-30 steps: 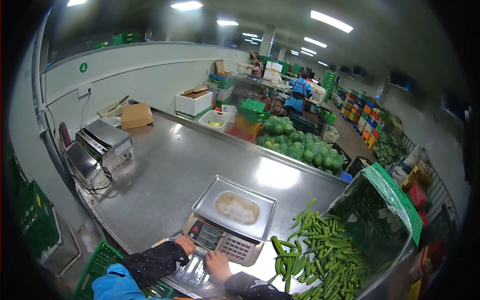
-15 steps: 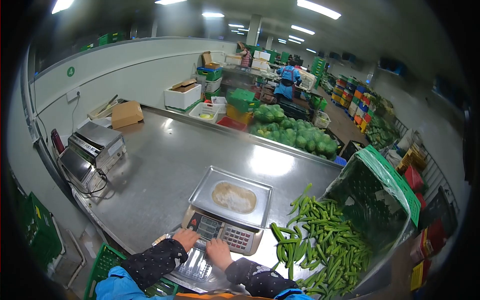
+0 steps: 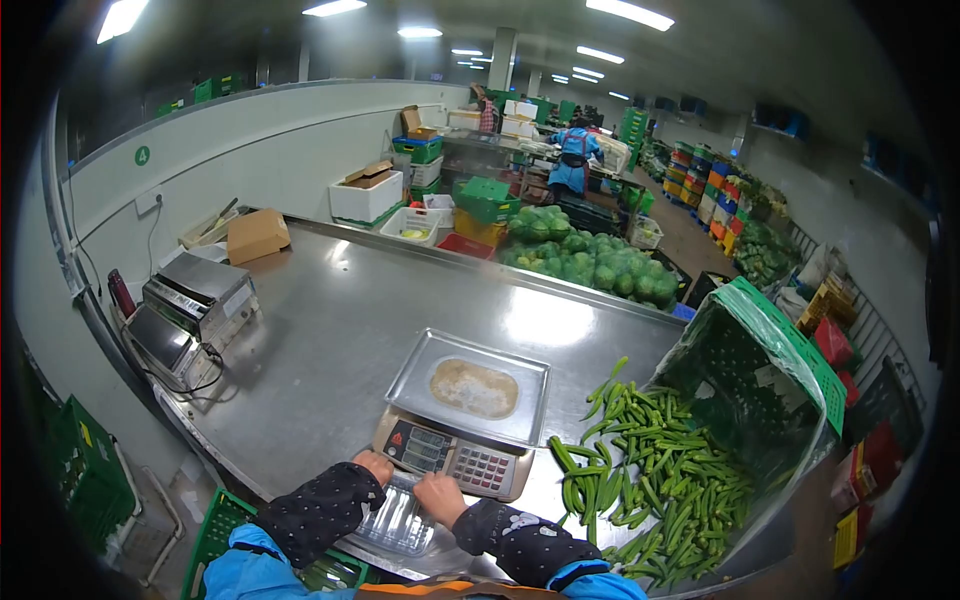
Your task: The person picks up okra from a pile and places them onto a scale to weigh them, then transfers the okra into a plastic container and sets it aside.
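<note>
Clear plastic trays (image 3: 403, 522) lie at the near edge of the steel table, just in front of a digital scale (image 3: 455, 452). My left hand (image 3: 374, 467) is closed at the trays' upper left edge, its fingertips partly hidden. On the upper right edge, the fingers of my right hand (image 3: 440, 497) are curled in and closed on the plastic. The scale's metal pan (image 3: 472, 388) holds no produce and has a worn patch in its middle. Right of the scale, green okra pods (image 3: 660, 470) lie in a loose heap before a tipped, plastic-lined green crate (image 3: 790, 350).
A metal sealing machine (image 3: 195, 300) and a cardboard box (image 3: 257, 236) stand on the table (image 3: 300, 330) at left. Beyond its far edge are bagged green produce (image 3: 590, 262), crates and a person in blue (image 3: 574, 160). A green basket (image 3: 215, 530) sits below my left arm.
The view has shifted slightly. The fingers of my left hand, spread over the trays' upper left before, are now more drawn in. My right hand stays at the trays' upper right.
</note>
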`<state>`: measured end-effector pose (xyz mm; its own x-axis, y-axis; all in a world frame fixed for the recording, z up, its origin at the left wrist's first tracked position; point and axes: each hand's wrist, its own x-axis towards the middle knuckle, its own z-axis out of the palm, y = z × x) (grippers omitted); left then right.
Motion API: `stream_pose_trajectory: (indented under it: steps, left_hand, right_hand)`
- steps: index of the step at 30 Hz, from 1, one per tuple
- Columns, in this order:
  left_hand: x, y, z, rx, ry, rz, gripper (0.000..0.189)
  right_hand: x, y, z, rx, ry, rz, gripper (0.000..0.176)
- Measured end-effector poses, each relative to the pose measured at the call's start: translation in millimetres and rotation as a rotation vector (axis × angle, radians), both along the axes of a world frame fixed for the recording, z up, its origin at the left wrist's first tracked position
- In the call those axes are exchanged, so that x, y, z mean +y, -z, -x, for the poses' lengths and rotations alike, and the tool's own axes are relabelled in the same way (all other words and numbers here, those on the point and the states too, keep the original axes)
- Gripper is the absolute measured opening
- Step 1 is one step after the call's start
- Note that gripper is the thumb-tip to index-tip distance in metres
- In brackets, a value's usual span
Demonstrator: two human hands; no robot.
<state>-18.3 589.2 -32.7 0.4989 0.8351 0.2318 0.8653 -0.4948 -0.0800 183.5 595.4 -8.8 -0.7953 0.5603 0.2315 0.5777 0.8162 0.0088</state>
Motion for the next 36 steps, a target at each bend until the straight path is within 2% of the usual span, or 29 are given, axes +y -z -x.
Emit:
stream_pose_trajectory:
  steps: [5, 9, 10, 14, 16, 18, 21, 22, 24, 25, 27, 28, 29, 30, 31, 32, 33, 34, 36]
  left_hand:
    - [-7.6, -3.9, -5.4, 0.003, -0.017, -0.075, 0.006]
    - [-5.9, 1.0, -12.1, -0.071, 0.019, -0.544, 0.006]
    - [-3.7, 11.0, -9.9, -0.155, 0.03, -0.591, 0.008]
    - [-13.6, -17.9, -10.6, -0.076, 0.078, -0.412, 0.005]
    - [-13.6, -8.3, -7.0, -0.109, 0.095, -0.368, 0.005]
    - [-15.5, -16.5, -4.5, -0.13, 0.111, -0.365, 0.005]
    - [-21.0, -43.5, -3.5, -0.189, 0.105, -0.222, 0.009]
    - [-21.3, -53.8, -2.6, -0.247, 0.061, -0.109, 0.012]
    - [-21.4, -86.3, -3.5, -0.322, 0.013, 0.026, 0.017]
    - [-20.6, -108.4, -7.3, -0.325, 0.013, 0.034, 0.017]
    - [-11.4, -139.3, -18.4, -0.351, -0.07, 0.164, 0.015]
    - [0.1, -141.9, -23.9, -0.354, -0.063, 0.169, 0.015]
    - [12.8, -144.2, -31.1, -0.429, -0.055, 0.02, 0.02]
    - [22.6, -145.7, -39.1, -0.506, -0.046, -0.131, 0.027]
    - [28.6, -151.7, -48.2, -0.512, -0.031, -0.129, 0.027]
    - [33.6, -159.5, -57.5, -0.558, -0.073, -0.213, 0.036]
    - [34.0, -167.3, -67.7, -0.607, -0.118, -0.288, 0.044]
    - [26.0, -169.7, -74.9, -0.73, -0.154, -0.189, 0.051]
    - [33.4, -150.8, -86.4, -0.707, -0.121, -0.16, 0.052]
  right_hand:
    - [-3.5, -9.7, 0.0, -0.035, 0.023, 0.011, 0.01]
    - [-2.0, 2.8, -0.7, -0.053, 0.074, -0.033, 0.01]
    - [-0.7, 4.5, -0.1, -0.08, 0.091, -0.002, 0.009]
    - [-0.2, 6.1, -2.3, -0.081, 0.098, 0.003, 0.009]
    - [0.2, 3.3, -6.6, -0.091, 0.094, 0.027, 0.01]
    - [1.6, 2.0, -10.9, -0.017, 0.099, 0.028, 0.013]
    - [-7.6, -25.8, -28.4, 0.327, 0.115, 0.162, 0.023]
    - [-9.4, -26.8, -34.4, 0.326, 0.121, 0.167, 0.023]
    - [-18.1, -23.6, -47.4, 0.665, 0.205, 0.474, 0.024]
    - [-21.4, -25.8, -53.7, 0.662, 0.21, 0.481, 0.024]
    - [-26.1, -29.6, -65.8, 0.812, 0.356, 1.309, 0.021]
    - [-27.6, -25.9, -68.7, 0.957, 0.322, 1.348, 0.017]
    - [-20.8, -21.8, -73.8, 0.961, 0.332, 1.343, 0.017]
    - [-8.7, -17.6, -82.1, 0.962, 0.394, 1.123, 0.016]
    - [4.6, -22.9, -90.1, 0.955, 0.454, 0.9, 0.015]
    - [25.2, -31.0, -100.3, 1.021, 0.607, 0.864, 0.017]
    - [33.7, -1.3, -115.4, 0.934, 0.553, 0.556, 0.019]
    - [71.2, -42.2, -133.9, 0.992, 0.676, 0.607, 0.02]
    - [115.5, -35.4, -152.4, 0.889, 0.713, 0.311, 0.024]
